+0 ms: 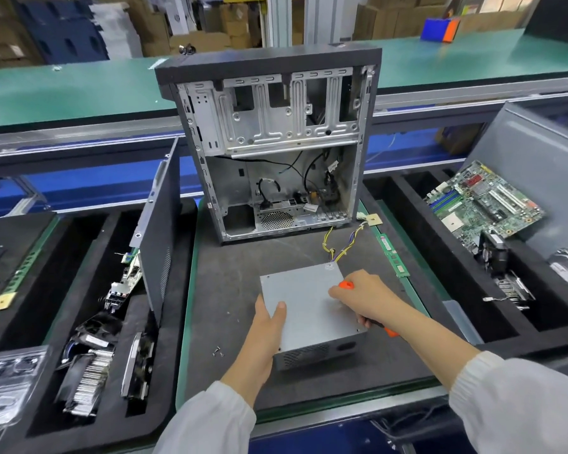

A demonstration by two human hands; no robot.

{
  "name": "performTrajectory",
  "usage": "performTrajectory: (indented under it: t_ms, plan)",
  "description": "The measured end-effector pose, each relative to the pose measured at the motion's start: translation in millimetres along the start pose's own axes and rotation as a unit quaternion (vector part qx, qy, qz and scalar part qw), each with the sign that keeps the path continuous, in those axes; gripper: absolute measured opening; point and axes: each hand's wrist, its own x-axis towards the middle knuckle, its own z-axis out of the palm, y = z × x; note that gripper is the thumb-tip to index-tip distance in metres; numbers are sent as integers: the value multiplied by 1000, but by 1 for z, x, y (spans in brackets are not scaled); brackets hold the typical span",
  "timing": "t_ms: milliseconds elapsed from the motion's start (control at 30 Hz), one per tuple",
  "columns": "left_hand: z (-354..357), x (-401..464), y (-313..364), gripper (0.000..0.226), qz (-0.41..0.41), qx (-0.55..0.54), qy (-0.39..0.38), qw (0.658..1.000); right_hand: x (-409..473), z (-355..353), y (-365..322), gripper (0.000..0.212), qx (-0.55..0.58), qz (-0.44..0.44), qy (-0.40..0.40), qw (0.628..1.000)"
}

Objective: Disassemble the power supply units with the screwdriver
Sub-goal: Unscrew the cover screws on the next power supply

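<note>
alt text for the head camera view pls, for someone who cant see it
A person's left hand steadies a grey power supply on a dark mat, while the right hand grips an orange screwdriver. An empty computer case stands behind.

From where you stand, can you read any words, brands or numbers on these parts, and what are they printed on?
None can be read.
Power supply: plain grey top, no label showing.
RAM stick: sticker, too small to read.
Motherboard: markings too blurred.
Case: white cable tags inside, unreadable.
Cartons behind: print blurred.
</note>
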Motion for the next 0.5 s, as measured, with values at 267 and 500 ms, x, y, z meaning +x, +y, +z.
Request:
performTrajectory:
  t_ms: [267, 500]
  plan:
    - [3, 0, 8, 41, -25, 9, 9, 1000, -5, -8, -9, 29, 15, 15, 49, 999]
    - [-4, 0, 6, 40, -10, 66, -13, 998, -13, -7, -5, 27, 6, 12, 67, 998]
